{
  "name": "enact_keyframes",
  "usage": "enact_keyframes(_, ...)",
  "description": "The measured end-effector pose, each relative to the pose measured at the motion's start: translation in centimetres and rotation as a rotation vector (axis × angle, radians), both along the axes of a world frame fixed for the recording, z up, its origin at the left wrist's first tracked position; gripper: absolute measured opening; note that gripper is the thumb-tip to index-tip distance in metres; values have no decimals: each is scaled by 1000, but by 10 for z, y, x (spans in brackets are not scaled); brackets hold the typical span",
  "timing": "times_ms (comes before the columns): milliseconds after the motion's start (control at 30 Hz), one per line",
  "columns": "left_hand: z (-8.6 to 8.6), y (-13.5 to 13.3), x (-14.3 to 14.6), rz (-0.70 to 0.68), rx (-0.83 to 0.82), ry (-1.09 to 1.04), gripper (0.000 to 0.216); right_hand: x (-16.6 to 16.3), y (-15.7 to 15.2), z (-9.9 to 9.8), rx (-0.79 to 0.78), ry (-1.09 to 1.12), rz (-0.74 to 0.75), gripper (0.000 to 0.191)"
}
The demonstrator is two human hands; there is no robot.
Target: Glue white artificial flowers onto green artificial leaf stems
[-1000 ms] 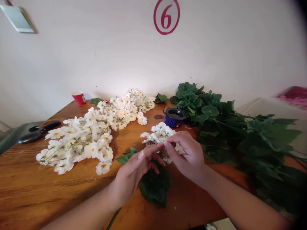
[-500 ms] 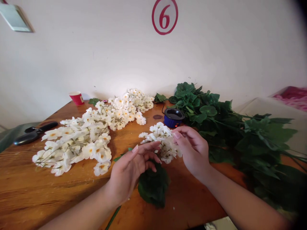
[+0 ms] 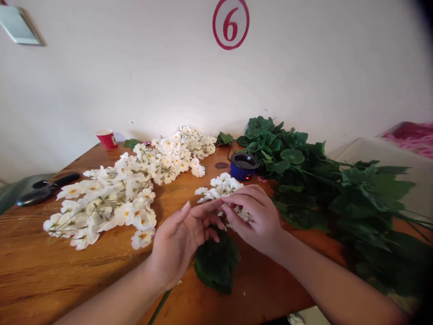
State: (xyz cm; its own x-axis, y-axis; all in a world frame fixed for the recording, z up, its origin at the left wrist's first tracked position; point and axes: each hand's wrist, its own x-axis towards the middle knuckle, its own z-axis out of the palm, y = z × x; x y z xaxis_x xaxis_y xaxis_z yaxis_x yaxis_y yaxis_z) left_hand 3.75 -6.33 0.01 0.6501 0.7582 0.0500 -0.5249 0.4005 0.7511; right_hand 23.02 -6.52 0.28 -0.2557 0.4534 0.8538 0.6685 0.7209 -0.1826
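My left hand (image 3: 182, 243) is curved under a small cluster of white artificial blossoms (image 3: 218, 189), its fingertips close to my right hand (image 3: 257, 221). My right hand's fingers close over the blossoms' lower right side. Under my left hand lies a dark green fabric leaf (image 3: 216, 264), and a thin green stem (image 3: 158, 307) runs out beneath my left wrist. Whether that stem joins the cluster is hidden by my hands. A large spread of white artificial blossom sprays (image 3: 104, 203) lies to the left of my hands.
The hands work over a wooden table (image 3: 67, 253). On it are black-handled scissors (image 3: 43, 194), a red paper cup (image 3: 106, 139), a blue round container (image 3: 242, 166) with a cord, and a heap of green leafy stems (image 3: 338, 194). A white wall stands behind.
My right hand has moved left and down, its fingers now closing over the blossoms and nearer my left hand. The whole view has shifted slightly.
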Motion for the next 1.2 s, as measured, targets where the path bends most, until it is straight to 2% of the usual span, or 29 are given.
enact_keyframes(167,-1,-1,1,-3,-10,-3,62,2,1,-1,31,-55,-23,22)
enact_keyframes(333,-2,-2,1,-1,-11,-15,63,0,-1,-1,23,-12,-34,19)
enact_keyframes(633,-2,0,0,2,-19,-5,66,-1,-1,-2,-190,169,13,9)
enact_keyframes(800,-2,-2,1,-5,6,-5,64,-2,-1,-1,-235,222,26,12)
enact_keyframes(1200,-3,-4,2,0,36,9,58,-2,-1,-2,-68,90,-40,18)
